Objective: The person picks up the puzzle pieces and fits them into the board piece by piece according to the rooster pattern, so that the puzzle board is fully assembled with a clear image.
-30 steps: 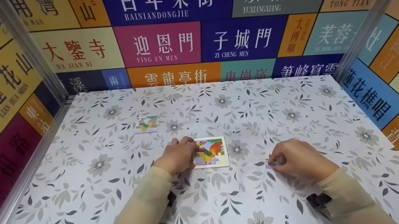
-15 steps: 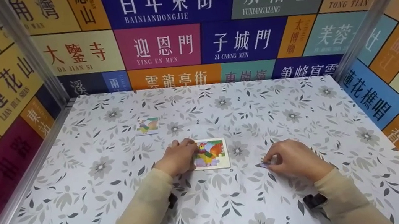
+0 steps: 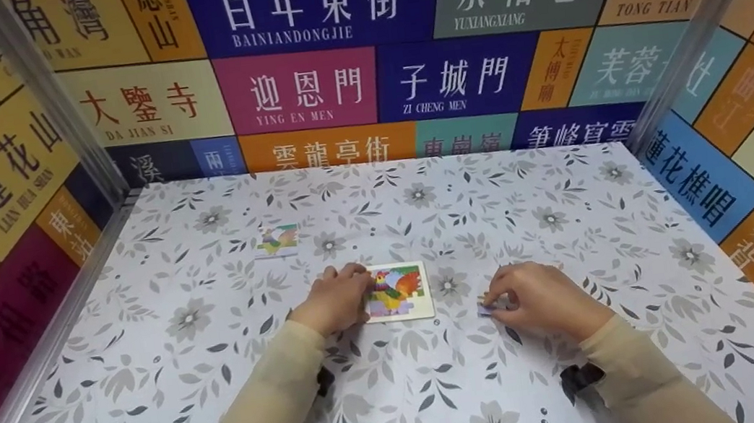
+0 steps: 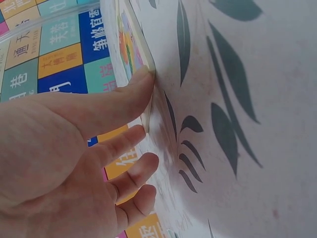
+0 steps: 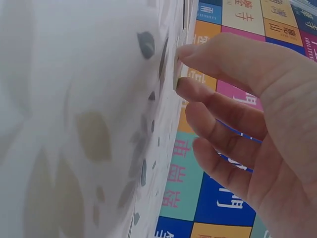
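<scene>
A small jigsaw puzzle (image 3: pixel 400 294) of a rooster lies in a pale frame at mid-table, and some pale tray shows at its lower right. My left hand (image 3: pixel 335 300) holds the frame's left end. In the left wrist view the thumb (image 4: pixel 133 91) presses the edge of the puzzle frame (image 4: pixel 143 42), the index fingertip touches its corner, and the other fingers stay apart from it. To the right of the puzzle, my right hand (image 3: pixel 542 300) pinches a small puzzle piece (image 3: pixel 483 308) between thumb and index finger. The right wrist view shows this piece (image 5: pixel 176 73) almost edge-on.
A small picture card (image 3: pixel 277 241) with a similar rooster lies farther back on the left. The table (image 3: pixel 436 386) wears a white cloth with grey leaves and flowers. Colourful printed panels (image 3: pixel 321 11) wall in the back and both sides.
My right hand has moved left towards the puzzle with the piece, which has turned a little between the fingers. The left hand has stayed on the frame.
</scene>
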